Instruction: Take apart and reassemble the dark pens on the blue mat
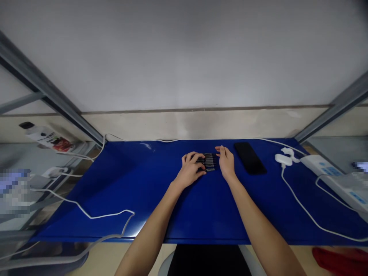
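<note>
We steadied the row of black pieces [209, 162] on the tabletop [138, 188], left grip [191, 166] loosely curled at nine o'clock, right grip [226, 161] flat at three.

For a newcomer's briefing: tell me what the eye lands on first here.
The bright blue tabletop fills the middle, and at its far centre the left hand and right hand touch a small row of black pieces from either side. Just right of them lies a black phone, with a white power strip at the right edge.
</note>
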Tool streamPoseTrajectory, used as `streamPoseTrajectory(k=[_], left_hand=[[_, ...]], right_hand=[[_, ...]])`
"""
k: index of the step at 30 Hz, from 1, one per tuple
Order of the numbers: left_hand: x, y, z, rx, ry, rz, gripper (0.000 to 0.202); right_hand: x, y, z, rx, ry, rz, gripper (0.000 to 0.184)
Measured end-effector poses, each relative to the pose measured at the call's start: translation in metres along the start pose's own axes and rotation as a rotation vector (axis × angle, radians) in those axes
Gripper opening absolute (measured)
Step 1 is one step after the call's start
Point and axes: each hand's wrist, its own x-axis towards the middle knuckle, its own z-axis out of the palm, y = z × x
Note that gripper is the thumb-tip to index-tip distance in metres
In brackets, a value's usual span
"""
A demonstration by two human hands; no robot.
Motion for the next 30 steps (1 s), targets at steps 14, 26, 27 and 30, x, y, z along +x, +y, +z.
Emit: streamPoseTrajectory(k=[14,26,27,30], left_hand=[[0.0,-0.006,-0.019,0.188,0.168,-0.109,0.028],[-0.001,-0.002,-0.02,0.148,0.097,-0.094,0.035],[0.0,-0.002,-0.02,0.132,0.098,-0.108,0.036],[0.0,-0.001,-0.02,0.085,0.1,-0.145,0.039]], right_hand=[[-0.024,-0.042,-0.004,-0.377,-0.563,-0.61,0.023],[-0.032,-0.044,-0.001,-0.576,-0.619,-0.733,0.023],[-0.033,-0.044,0.0,-0.594,-0.597,-0.752,0.024],[-0.036,-0.043,0.001,-0.635,-0.544,-0.787,0.027]])
